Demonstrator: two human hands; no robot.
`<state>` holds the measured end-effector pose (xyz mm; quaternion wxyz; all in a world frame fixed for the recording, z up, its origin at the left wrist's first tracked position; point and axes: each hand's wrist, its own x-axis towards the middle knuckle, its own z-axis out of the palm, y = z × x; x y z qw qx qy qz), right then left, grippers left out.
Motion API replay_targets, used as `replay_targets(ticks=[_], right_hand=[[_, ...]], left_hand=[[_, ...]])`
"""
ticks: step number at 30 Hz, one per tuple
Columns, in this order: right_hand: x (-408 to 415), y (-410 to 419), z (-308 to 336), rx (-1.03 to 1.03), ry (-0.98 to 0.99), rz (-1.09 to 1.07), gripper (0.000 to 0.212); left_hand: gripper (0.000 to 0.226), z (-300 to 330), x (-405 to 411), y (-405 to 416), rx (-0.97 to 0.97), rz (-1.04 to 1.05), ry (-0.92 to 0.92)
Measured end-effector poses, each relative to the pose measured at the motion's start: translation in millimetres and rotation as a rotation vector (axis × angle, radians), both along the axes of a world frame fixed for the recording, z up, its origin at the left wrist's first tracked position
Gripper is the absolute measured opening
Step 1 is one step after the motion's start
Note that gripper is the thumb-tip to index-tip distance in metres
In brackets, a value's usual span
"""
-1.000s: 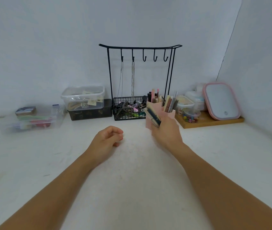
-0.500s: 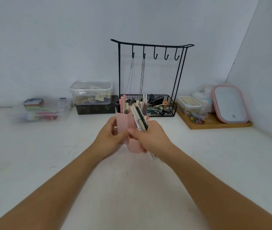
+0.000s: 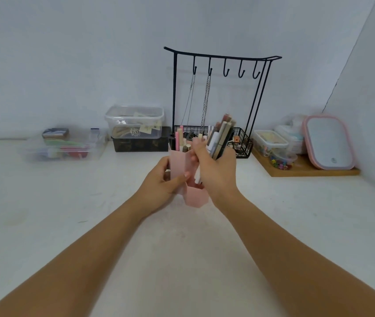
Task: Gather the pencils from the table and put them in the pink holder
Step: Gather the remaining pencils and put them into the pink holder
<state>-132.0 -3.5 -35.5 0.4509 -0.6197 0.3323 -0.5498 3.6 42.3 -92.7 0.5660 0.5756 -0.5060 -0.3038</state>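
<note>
The pink holder (image 3: 187, 179) is sitting at bench centre, steadied by the left hand (image 3: 162, 184), whose fingers and thumb are curling round its left wall. At its 3 o'clock the right hand (image 3: 216, 172) is clamping a bundle of pencils (image 3: 222, 136), tips pointing up toward 1 o'clock, just above the holder's right side. The holder is already looking crowded, so the bundle is likely to jam on the sticks inside or spill over the rim if released together; a hard push could tip the tall, narrow holder.

The white bench (image 3: 67, 225) is meeting pale walls that are forming a corner at 2 o'clock. A black hook stand (image 3: 222, 58) is rising at 12 o'clock, a pink-rimmed mirror (image 3: 328, 140) is leaning at 2 o'clock, and clear boxes (image 3: 134, 121) are sitting at 10 o'clock.
</note>
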Motion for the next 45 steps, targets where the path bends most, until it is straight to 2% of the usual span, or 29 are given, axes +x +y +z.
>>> replay_targets(ticks=[2,5,7,9,10,13,14,19,24,29,32,36,38,42,45], right_hand=[[3.0,3.2,-6.2,-0.057,0.066,-0.009,0.021],[5.9,-4.1,-20.6,-0.185,0.281,-0.178,0.024],[4.1,-9.4,-20.9,-0.172,0.410,-0.228,0.027],[3.3,-11.5,-19.3,-0.098,0.433,-0.177,0.032],[3.0,-12.4,-18.9,-0.086,0.430,-0.143,0.032],[0.6,-12.0,-20.6,-0.085,0.389,-0.088,0.010],[-0.8,-11.8,-21.5,-0.078,0.359,-0.077,0.009],[-4.2,-17.7,-27.3,-0.087,0.182,-0.053,0.028],[0.9,-27.8,-35.2,-0.176,0.306,-0.165,0.063],[-4.2,-31.9,-43.4,-0.143,0.282,-0.127,0.084],[-5.0,-37.0,-49.3,-0.062,0.238,0.004,0.074],[1.1,-35.2,-51.9,-0.032,0.196,0.065,0.053],[2.4,-33.8,-51.9,0.004,0.158,0.115,0.050],[-0.7,-35.5,-50.7,0.050,0.067,0.190,0.069],[-3.6,-39.8,-47.8,0.085,0.013,0.152,0.093]], left_hand=[[0.052,0.4,-0.1,0.7,-0.011,-0.002,-0.019],[0.051,0.1,-0.9,0.7,-0.012,-0.007,-0.021],[0.052,-0.7,-0.9,-0.1,-0.015,-0.009,-0.017],[0.054,-1.3,-0.1,-1.6,-0.012,-0.011,-0.012],[0.053,-1.4,0.3,-2.0,-0.008,-0.011,-0.010],[0.053,-2.1,0.9,-2.2,-0.014,-0.006,-0.005],[0.053,-2.1,0.7,-2.1,-0.014,-0.001,-0.010],[0.052,-1.2,0.7,-3.0,-0.014,0.029,-0.058],[0.057,-2.4,1.6,-4.7,-0.004,0.025,-0.066],[0.056,-2.4,-3.2,-5.0,-0.009,0.105,-0.081],[0.057,-1.3,-10.3,-5.7,-0.031,0.165,-0.062],[0.058,0.1,-13.4,-7.2,-0.047,0.222,-0.068],[0.060,-0.4,-13.7,-6.3,-0.049,0.215,-0.080],[0.085,1.5,-13.2,0.9,-0.148,0.179,-0.074],[0.083,6.3,-10.2,5.3,-0.299,0.292,-0.191]])
